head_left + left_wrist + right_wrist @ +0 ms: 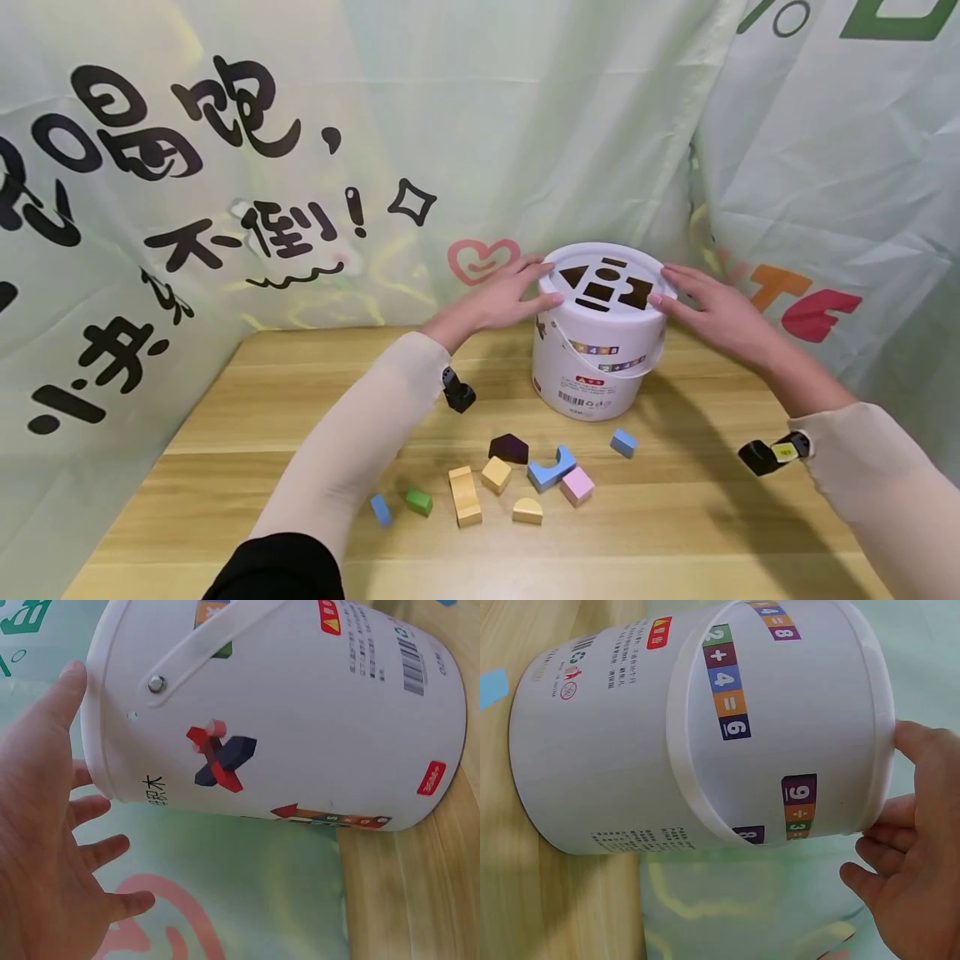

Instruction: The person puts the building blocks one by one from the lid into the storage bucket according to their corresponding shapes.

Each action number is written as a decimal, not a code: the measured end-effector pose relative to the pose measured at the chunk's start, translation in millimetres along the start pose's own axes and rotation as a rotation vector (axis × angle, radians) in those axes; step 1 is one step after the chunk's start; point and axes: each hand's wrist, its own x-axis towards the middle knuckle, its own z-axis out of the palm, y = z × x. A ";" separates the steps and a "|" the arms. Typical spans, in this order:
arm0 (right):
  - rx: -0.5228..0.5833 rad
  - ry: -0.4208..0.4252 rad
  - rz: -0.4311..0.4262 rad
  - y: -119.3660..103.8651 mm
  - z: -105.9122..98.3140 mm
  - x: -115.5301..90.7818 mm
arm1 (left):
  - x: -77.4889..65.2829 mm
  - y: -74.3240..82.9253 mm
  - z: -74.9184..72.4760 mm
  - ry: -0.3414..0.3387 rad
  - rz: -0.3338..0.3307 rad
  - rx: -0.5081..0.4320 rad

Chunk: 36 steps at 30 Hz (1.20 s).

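A white bucket (pixel 555 375) stands upright on the wooden table, its white lid (pixel 648 262) on top with several shaped holes in it. My left hand (pixel 510 296) touches the lid's left edge with thumb and fingertips, the fingers spread. At the opposite edge, my right hand (pixel 705 308) touches the rim with fairly straight fingers. The bucket's handle (pixel 681 742) hangs down its front. In the left wrist view, the left thumb (pixel 64 694) lies against the lid's edge. Neither hand holds a block.
In front of the bucket lie a dark block (pixel 508 448), a blue arch (pixel 551 471), a pink cube (pixel 577 486), a yellow half-round (pixel 527 511), a green block (pixel 419 502) and several others. A printed cloth (pixel 375 108) hangs behind the table.
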 end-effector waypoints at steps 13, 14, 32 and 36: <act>0.064 -0.043 0.010 -24.2 26.3 11.8 | -32.1 -14.3 -15.8 0.059 0.067 -0.036; 0.067 -0.043 0.001 -26.2 27.7 12.9 | -34.4 -16.1 -16.7 0.062 0.069 -0.035; 0.067 -0.074 -0.126 -48.2 53.2 28.4 | -68.0 -36.6 -31.9 -0.027 0.014 -0.027; 0.070 -0.081 -0.165 -56.3 57.4 35.5 | -77.7 -40.5 -36.7 -0.042 0.004 -0.065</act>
